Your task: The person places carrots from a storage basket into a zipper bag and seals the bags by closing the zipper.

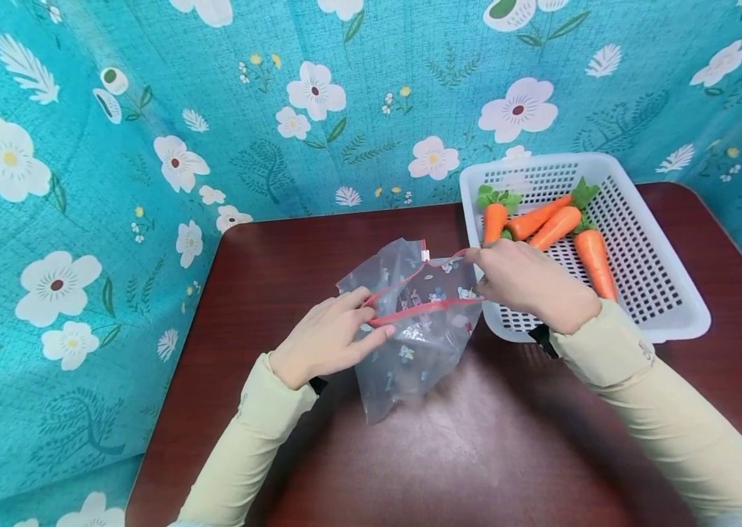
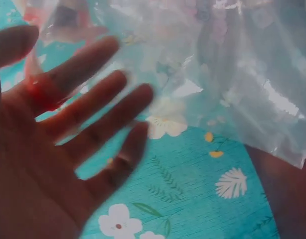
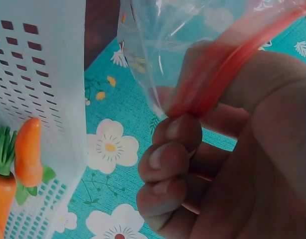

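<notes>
A clear zip bag (image 1: pixel 410 359) with a red zip edge, a white slider and small printed figures hangs above the table, its mouth spread apart. At the right end of the mouth, my right hand (image 1: pixel 532 282) pinches the red edge; in the right wrist view the thumb and curled fingers grip this strip (image 3: pixel 213 79). My left hand (image 1: pixel 328 333) is at the opposite end of the mouth. Its fingers (image 2: pixel 103 112) look straight and spread in the left wrist view, beside the clear plastic (image 2: pixel 193 64), with red edge near the index finger.
A white perforated basket (image 1: pixel 680 315) stands at the back right of the dark red table (image 1: pixel 265 271). Several carrots (image 1: pixel 595 260) with green tops lie in it, partly behind my right hand. Blue flowered cloth (image 1: pixel 371 110) hangs behind and to the left.
</notes>
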The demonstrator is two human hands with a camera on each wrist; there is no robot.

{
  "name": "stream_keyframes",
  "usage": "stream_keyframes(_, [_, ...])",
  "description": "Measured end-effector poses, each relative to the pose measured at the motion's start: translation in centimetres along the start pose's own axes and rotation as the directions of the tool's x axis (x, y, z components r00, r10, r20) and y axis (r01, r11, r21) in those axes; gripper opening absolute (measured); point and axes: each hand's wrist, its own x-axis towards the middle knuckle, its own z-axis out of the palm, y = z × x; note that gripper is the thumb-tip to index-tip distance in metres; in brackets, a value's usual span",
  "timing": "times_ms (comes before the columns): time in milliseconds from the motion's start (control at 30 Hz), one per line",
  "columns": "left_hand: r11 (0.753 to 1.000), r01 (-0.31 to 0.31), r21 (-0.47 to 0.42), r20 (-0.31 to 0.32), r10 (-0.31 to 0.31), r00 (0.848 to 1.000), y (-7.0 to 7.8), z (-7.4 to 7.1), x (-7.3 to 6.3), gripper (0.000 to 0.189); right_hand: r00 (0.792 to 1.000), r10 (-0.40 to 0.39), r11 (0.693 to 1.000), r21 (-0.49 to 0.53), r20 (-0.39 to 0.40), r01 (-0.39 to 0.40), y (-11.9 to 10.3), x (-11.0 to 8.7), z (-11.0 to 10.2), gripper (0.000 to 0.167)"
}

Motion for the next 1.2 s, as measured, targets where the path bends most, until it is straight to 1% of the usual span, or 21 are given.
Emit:
stream_keyframes(67, [0.998,-0.052,-0.030,-0.055,0.050,0.997,-0.4,0.2,0.0,0.030,1.000,-0.003,1.000,0.009,0.010,0.003,0.0,0.1,0.0,0.045])
stream_keyframes(167, [0.988,-0.127,-0.091,-0.157,0.112,0.981,-0.7,0.3,0.1,0.020,1.000,-0.004,1.000,0.016,0.005,0.003,-0.1,0.1,0.0,0.044])
stream_keyframes(233, [0.977,-0.159,-0.145,-0.206,0.127,0.970,-0.9,0.4,0.1,0.017,1.000,0.001,1.000,0.020,0.002,-0.001,-0.2,0.1,0.1,0.043])
stream_keyframes(300, [0.965,-0.169,-0.199,-0.225,0.123,0.966,-1.0,0.4,-0.1,0.018,1.000,0.002,1.000,0.026,0.005,-0.002,-0.2,0.0,0.0,0.043])
stream_keyframes(433, [0.954,-0.176,-0.244,-0.220,0.123,0.968,-1.3,0.7,-0.2,0.015,1.000,-0.004,1.000,0.026,0.022,0.004,0.1,-0.2,0.0,0.047])
stream_keyframes(567, [0.954,-0.163,-0.251,-0.216,0.109,0.970,-1.6,1.0,-0.1,0.016,0.999,-0.022,1.000,0.019,0.034,0.021,0.4,-0.1,0.0,0.048])
stream_keyframes(800, [0.931,-0.170,-0.322,-0.205,0.107,0.973,-2.1,1.6,0.0,0.019,0.998,-0.059,0.998,0.006,0.036,0.059,0.6,-0.3,-0.1,0.045])
stream_keyframes(900, [0.929,-0.163,-0.331,-0.199,0.100,0.975,-2.3,1.8,0.0,0.018,0.997,-0.068,0.998,0.006,0.030,0.067,0.6,-0.4,-0.1,0.043])
stream_keyframes(1000, [0.930,-0.159,-0.330,-0.206,0.094,0.974,-2.3,1.9,0.2,0.017,0.996,-0.089,0.996,0.009,0.019,0.089,0.7,-0.5,0.0,0.038])
stream_keyframes(1100, [0.931,-0.153,-0.333,-0.218,0.082,0.972,-2.4,2.1,0.4,0.016,0.993,-0.115,0.993,0.011,0.010,0.115,0.9,-0.4,0.1,0.028])
stream_keyframes(1200, [0.926,-0.141,-0.351,-0.234,0.059,0.970,-2.5,2.4,0.6,0.015,0.993,-0.117,0.993,0.019,0.013,0.116,1.1,-0.4,0.1,0.020])
